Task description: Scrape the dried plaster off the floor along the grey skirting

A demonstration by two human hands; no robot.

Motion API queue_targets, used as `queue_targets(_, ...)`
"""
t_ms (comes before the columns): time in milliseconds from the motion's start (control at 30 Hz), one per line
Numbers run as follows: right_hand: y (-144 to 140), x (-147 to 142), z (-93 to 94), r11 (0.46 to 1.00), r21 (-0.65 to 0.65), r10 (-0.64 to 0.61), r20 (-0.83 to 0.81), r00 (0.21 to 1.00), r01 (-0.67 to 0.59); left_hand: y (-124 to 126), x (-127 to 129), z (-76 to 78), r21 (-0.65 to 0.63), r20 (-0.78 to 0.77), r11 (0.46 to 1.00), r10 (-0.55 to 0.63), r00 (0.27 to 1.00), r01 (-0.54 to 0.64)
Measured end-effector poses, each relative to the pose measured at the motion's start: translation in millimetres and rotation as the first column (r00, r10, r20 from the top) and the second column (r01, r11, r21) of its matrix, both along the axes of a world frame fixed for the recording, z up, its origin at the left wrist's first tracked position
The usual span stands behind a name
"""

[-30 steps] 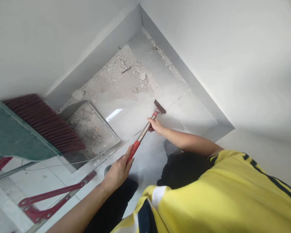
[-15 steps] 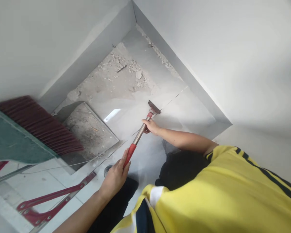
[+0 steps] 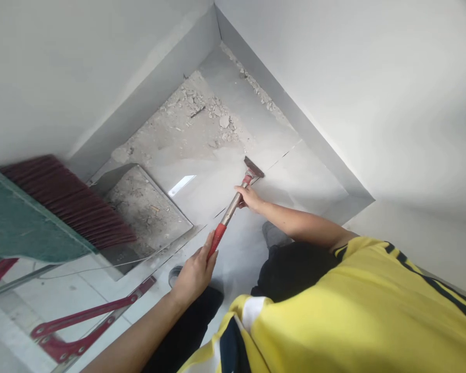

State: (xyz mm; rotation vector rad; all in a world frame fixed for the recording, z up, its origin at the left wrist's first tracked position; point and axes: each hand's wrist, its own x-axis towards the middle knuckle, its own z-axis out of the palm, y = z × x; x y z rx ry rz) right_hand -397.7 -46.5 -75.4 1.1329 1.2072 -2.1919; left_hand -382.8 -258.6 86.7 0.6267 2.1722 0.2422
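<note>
A long-handled scraper (image 3: 230,211) with a red grip, a metal shaft and a wide dark blade slants across the middle of the view. My left hand (image 3: 197,269) is wrapped round its red grip at the lower end. Further up, my right hand (image 3: 249,198) is closed round the shaft just below the head. The blade is at the grey floor tiles (image 3: 283,189), close to a dark joint line; whether it touches them I cannot tell. Beyond it lie pale rubble and dust (image 3: 217,116).
To the left stands a dustpan (image 3: 174,207) holding grey debris, with a green broom (image 3: 34,217) with dark red bristles beside it. A red tile cutter (image 3: 85,311) lies at the lower left. Walls with grey skirting (image 3: 295,106) meet in the far corner.
Both hands and the scraper have shifted slightly to the right, and the blade sits a little further right along the tiles. The grip on the tool is the same.
</note>
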Motion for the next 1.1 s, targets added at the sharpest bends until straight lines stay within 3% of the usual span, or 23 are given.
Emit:
queue_targets(100,2,-1,-2.0,1.0,0.017,-0.002,-0.021,1.0,0.002,-1,-2,-2.6,0.03,-0.025,1.0,-0.008,1.0,0.009)
queue_targets(267,-22,3,-2.1,0.992,-0.084,0.093,-0.062,0.994,-0.098,-28,-1,7.0,-0.013,-0.038,0.999,-0.033,0.999,0.032)
queue_targets(367,-19,4,-3.3,0.995,-0.074,0.057,-0.061,0.997,-0.062,-25,0,4.9,-0.008,-0.054,0.998,-0.059,0.997,0.058)
queue_targets(467,14,0,-7.9,0.999,-0.012,-0.047,-0.054,0.997,0.047,7,-6,-8.4,0.009,-0.076,0.995,-0.1,0.992,0.101)
queue_targets(667,110,-18,-18.3,0.94,0.151,-0.303,-0.037,0.952,0.305,106,-23,-36.2,0.0,-0.09,0.99,-0.143,0.986,0.143)
queue_targets(767,130,-22,-19.6,0.911,0.166,-0.371,-0.073,0.926,0.378,128,-24,-41.3,0.028,-0.094,0.99,-0.137,0.986,0.14)
queue_targets(867,110,-18,-20.0,0.92,0.152,-0.356,-0.064,0.932,0.361,107,-19,-37.8,0.066,-0.073,0.991,-0.113,0.991,0.118)
queue_targets(1000,61,-9,-20.7,0.979,0.039,-0.199,-0.034,0.979,0.201,57,-10,-26.3,0.051,-0.077,0.993,-0.099,0.992,0.103)
queue_targets(1100,59,-6,-20.2,0.983,0.003,-0.181,-0.054,0.982,0.182,55,-8,-23.7,0.052,-0.084,0.993,-0.097,0.992,0.102)
